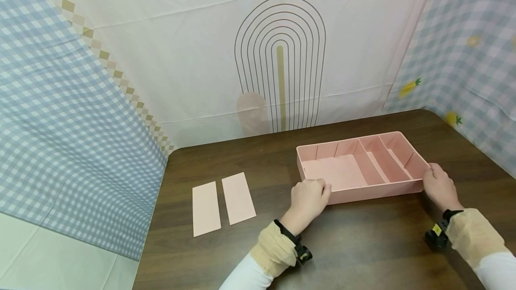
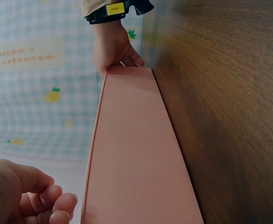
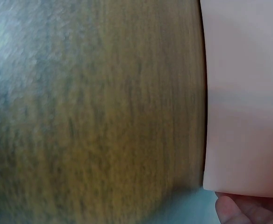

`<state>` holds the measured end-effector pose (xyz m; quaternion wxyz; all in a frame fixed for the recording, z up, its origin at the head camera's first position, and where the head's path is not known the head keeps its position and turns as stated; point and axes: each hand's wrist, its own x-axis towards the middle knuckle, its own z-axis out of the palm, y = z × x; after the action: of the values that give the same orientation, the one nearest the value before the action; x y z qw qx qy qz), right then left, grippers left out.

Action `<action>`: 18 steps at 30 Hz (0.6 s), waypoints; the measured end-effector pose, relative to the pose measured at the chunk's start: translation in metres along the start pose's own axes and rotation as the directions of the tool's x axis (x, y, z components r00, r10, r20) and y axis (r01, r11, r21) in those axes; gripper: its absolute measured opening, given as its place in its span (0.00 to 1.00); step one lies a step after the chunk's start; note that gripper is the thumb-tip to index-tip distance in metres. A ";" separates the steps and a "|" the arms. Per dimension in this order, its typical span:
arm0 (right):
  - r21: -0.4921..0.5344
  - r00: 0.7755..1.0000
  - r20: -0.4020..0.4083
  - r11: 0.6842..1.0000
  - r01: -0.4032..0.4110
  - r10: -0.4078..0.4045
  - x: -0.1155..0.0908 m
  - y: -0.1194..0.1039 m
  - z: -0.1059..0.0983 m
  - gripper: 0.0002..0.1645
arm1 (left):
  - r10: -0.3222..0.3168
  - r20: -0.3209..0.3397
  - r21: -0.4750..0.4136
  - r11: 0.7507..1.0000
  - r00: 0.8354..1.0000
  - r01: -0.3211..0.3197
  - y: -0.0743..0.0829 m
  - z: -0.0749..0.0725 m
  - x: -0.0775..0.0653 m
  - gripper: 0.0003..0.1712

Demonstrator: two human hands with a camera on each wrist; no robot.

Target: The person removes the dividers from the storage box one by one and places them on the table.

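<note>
Tray on table, left hand and right hand gripping ends

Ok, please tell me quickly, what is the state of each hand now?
Left hand: closed, fingers curled by the near-left corner of the tray; nothing visible in its grip.
Right hand: closed, holding the tray's right end.

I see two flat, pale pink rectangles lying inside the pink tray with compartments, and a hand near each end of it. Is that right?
Not quite: the two flat, pale pink rectangles lie on the brown wood-grain table, left of the pink tray with compartments, as the head view shows. The left hand and right hand are near the tray's ends.
</note>
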<state>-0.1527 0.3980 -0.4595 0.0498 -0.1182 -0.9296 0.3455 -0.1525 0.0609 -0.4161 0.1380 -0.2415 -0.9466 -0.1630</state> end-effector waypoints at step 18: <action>0.008 1.000 0.018 1.000 -0.015 0.015 -0.001 0.000 -0.001 0.31 | 0.008 -0.014 0.027 1.000 1.000 -0.008 0.015 0.006 0.007 0.18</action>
<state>-0.1518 0.3989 -0.4589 0.0393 -0.1217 -0.9277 0.3507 -0.1521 0.0783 -0.4156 0.1487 -0.2422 -0.9468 -0.1512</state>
